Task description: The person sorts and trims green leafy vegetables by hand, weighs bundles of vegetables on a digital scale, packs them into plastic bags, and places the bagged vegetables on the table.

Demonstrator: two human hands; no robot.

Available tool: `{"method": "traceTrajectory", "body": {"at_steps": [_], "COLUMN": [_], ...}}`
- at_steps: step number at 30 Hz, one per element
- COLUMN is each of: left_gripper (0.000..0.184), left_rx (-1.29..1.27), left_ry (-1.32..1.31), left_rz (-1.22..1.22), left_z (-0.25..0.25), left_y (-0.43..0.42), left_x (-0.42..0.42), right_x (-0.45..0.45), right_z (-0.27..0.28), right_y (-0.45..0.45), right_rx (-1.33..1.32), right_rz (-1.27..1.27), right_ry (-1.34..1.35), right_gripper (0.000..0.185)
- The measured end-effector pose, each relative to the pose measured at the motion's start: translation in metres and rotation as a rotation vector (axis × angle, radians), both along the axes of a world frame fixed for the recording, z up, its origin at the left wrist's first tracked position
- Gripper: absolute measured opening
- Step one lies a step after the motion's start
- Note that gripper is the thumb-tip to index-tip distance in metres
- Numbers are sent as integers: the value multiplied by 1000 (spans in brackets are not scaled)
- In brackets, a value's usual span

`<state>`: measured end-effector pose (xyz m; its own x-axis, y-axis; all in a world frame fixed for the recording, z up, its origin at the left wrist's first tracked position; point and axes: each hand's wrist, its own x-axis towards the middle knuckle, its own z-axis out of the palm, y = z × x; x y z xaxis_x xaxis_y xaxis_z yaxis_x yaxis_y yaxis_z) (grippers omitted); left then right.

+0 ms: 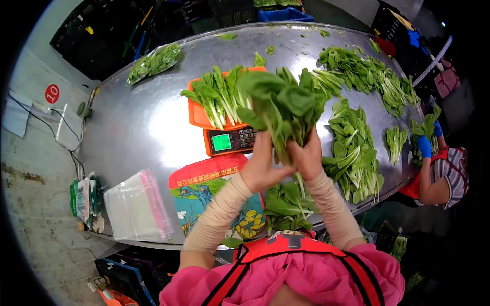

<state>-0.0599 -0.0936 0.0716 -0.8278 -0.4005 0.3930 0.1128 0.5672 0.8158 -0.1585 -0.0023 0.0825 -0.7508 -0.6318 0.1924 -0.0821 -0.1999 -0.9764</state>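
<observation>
Both my hands grip one bunch of leafy greens (286,104) by its stalk end, leaves pointing away from me. My left hand (261,162) closes on its left side, and my right hand (306,155) closes on the right. The bunch is raised above the table, overlapping the right part of an orange digital scale (208,138) with a lit green display. More greens (217,97) lie on the scale's orange pan. Below my hands, a loose pile of greens (288,206) is partly hidden by my right forearm.
On the metal table (127,109) are a bagged bunch (155,64), clear plastic bags (138,206), a printed red and teal bag (219,194), and large piles of greens (352,153) to the right. A co-worker in blue gloves (424,146) handles greens at the right edge.
</observation>
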Motion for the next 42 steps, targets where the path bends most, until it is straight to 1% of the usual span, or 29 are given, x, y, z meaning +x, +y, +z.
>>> {"method": "traceTrajectory", "body": {"at_steps": [2, 4, 5, 6, 8, 9, 10, 11, 12, 13, 14, 15, 16, 19, 20, 22, 24, 26, 28, 30, 31, 33, 34, 36, 37, 39, 40, 41, 42], "left_gripper": [59, 52, 46, 46, 44, 44, 43, 43, 43, 44, 45, 46, 46, 45, 45, 40, 36, 32, 25, 21, 18, 11, 11, 18, 18, 27, 27, 30, 33], "left_rx": [-67, 57, 82, 89, 295, 301, 166, 34, 49, -108, -276, -235, -214, -215, -211, -13, 35, 79, 147, 136, 67, -113, -118, -641, -641, -949, -947, -930, -914], "left_ry": [-5, -228, -152, -161, -170, -179, -194, -211, -223, -332, -435, -356, -372, -376, -375, -305, -236, -162, -23, -29, -49, -81, -75, 58, 63, -54, -48, -160, -273], "left_rz": [-134, -104, -42, -38, 8, 11, 136, 259, 261, 420, 578, 586, 585, 614, 612, 572, 594, 617, 610, 631, 629, 577, 578, 379, 383, 360, 365, 442, 513], "left_z": [15, 40, 41, 41, 36, 24, 4, -15, -22, -26, -29, -26, -25, -15, -17, -18, -22, -27, -33, -34, -35, -33, -31, -24, -24, -27, -31, -35, -35], "left_y": [-37, -66, -80, -93, -118, -132, -144, -151, -149, -146, -147, -148, -144, -146, -146, -145, -139, -132, -123, -111, -105, -96, -93, -94, -99, -111, -120, -133, -141], "left_x": [-8, -12, -17, -21, -26, -29, -32, -33, -33, -35, -39, -41, -38, -34, -32, -28, -22, -13, 2, 16, 21, 23, 15, -8, -20, -44, -49, -49, -49], "right_x": [-18, -33, -37, -39, -51, -55, -57, -59, -57, -55, -55, -54, -55, -79, -85, -94, -103, -116, -114, -110, -112, -116, -114, -105, -99, -97, -94, -88, -92], "right_z": [7, 12, 21, 26, 13, 1, -16, -37, -56, -67, -75, -78, -80, -66, -62, -55, -62, -85, -81, -80, -87, -101, -103, -103, -101, -97, -89, -82, -87], "right_y": [-24, -51, -65, -80, -109, -123, -136, -152, -162, -164, -167, -169, -166, -161, -156, -149, -143, -140, -136, -136, -138, -146, -149, -158, -160, -161, -161, -162, -163], "right_rx": [-77, -67, -62, -98, -8, 27, 70, 447, 828, 836, 833, 832, 853, 900, 903, 945, 964, 839, 795, 750, 742, 780, 774, 897, 925, 876, 828, 839, 838], "right_rz": [32, 27, 19, 54, 49, 56, 11, -35, -74, -67, -132, -195, -178, 35, 35, 73, 68, 86, 118, 6, 5, -10, -13, -47, -102, -109, -114, -54, -58], "right_ry": [22, 28, 84, 87, 113, 153, 282, 426, 566, 564, 679, 794, 791, 579, 581, 591, 580, 546, 504, 576, 576, 491, 495, 616, 690, 804, 910, 777, 778], "right_gripper": [52, 50, 50, 51, 53, 53, 58, 64, 70, 70, 76, 83, 83, 90, 90, 81, 78, 75, 73, 96, 96, 85, 85, 75, 70, 69, 68, 67, 67]}}
